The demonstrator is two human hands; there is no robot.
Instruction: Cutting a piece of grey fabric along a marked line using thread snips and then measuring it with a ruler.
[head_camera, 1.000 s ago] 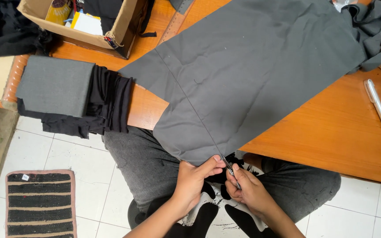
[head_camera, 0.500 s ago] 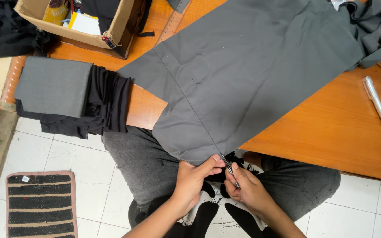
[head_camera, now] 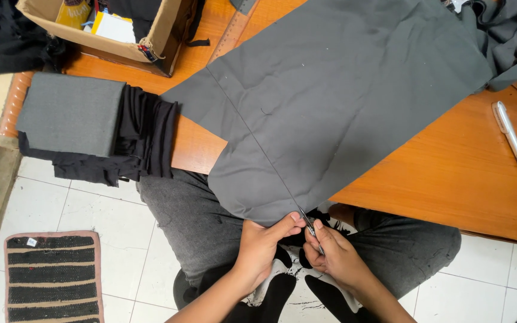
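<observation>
2 hands: left hand (head_camera: 260, 246) pinches matte grey cloth (head_camera: 330, 101); right hand (head_camera: 339, 258) grips metal scissors (head_camera: 310, 227).

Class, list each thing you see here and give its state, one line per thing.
Grey cloth: spread flat, one corner overhanging the table.
Left hand: pinching the cloth corner.
Right hand: holding scissors at the cloth's edge.
Cardboard box: open.
Folded fabric stack: folded.
Pen: lying flat.

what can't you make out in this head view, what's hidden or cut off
- Small metal tool in the right hand: mostly covered by fingers, kind unclear.
- Large dark grey fabric sheet: its near edge is hidden where the left hand pinches it.
- Open cardboard box: cut off by the top edge.
- Striped floor mat: cut by the bottom edge.
</observation>
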